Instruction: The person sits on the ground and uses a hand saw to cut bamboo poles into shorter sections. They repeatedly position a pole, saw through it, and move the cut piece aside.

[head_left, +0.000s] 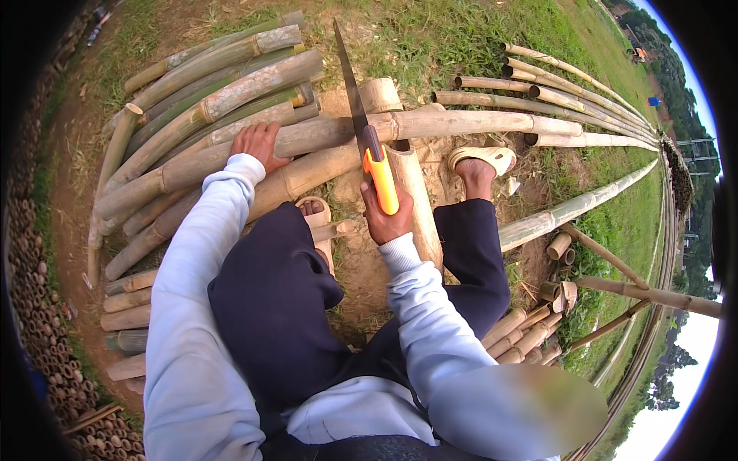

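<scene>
My right hand (384,215) grips the orange handle of a handsaw (383,184), whose long dark blade points away from me. The blade lies across a bamboo pole (438,124) just left of its paler, peeled-looking stretch; how deep it sits I cannot tell. My left hand (260,146) is wrapped over the same pole to the left of the blade, thumb apart from the fingers. Under the pole, near the cut, are a short upright-looking bamboo piece (380,96) and a thick bamboo length (413,200) running toward me.
Several cut bamboo lengths (238,84) lie stacked at the left. Long poles (584,92) stretch across the grass at the right. My sandalled feet stand either side of the thick length. More cut pieces (526,334) lie near right, beside a bamboo frame (646,293).
</scene>
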`<move>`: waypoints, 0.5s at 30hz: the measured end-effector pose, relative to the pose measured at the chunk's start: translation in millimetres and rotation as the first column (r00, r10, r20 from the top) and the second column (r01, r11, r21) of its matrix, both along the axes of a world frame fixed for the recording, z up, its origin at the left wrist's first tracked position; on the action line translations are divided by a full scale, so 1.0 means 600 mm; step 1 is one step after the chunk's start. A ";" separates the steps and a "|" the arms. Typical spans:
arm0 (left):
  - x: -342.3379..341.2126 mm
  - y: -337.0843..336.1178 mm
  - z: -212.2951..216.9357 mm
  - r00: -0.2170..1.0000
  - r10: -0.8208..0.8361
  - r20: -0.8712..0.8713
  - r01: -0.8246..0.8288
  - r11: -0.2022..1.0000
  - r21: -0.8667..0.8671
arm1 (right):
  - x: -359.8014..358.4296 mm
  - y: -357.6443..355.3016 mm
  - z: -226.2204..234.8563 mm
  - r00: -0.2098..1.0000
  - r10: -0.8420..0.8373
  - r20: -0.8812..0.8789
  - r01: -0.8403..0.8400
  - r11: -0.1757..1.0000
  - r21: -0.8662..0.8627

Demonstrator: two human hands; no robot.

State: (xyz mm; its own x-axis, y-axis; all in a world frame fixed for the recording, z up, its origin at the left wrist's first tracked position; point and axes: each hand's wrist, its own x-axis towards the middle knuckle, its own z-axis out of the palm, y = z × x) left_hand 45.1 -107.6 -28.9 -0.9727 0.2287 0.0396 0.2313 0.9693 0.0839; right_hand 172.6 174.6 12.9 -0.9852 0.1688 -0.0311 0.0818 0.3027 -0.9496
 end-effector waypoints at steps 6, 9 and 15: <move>-0.005 0.007 0.005 0.999 0.009 0.033 -0.008 1.000 -0.020 | 0.001 -0.003 -0.020 0.998 -0.027 -0.051 0.027 1.000 0.001; -0.005 0.014 0.000 0.999 0.033 0.025 -0.033 0.999 -0.002 | -0.008 -0.002 -0.015 0.999 -0.023 -0.044 0.025 0.999 0.043; -0.016 0.021 -0.001 0.999 0.048 0.019 -0.047 0.999 -0.025 | -0.027 0.015 -0.035 0.999 -0.020 -0.031 0.018 0.999 -0.043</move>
State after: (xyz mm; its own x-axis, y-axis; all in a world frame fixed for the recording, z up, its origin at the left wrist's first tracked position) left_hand 35.5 -94.7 -29.8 -0.9830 0.1831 0.0156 0.1837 0.9809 0.0642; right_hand 156.3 183.7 -8.0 -0.9824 0.1868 -0.0083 0.0576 0.2601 -0.9639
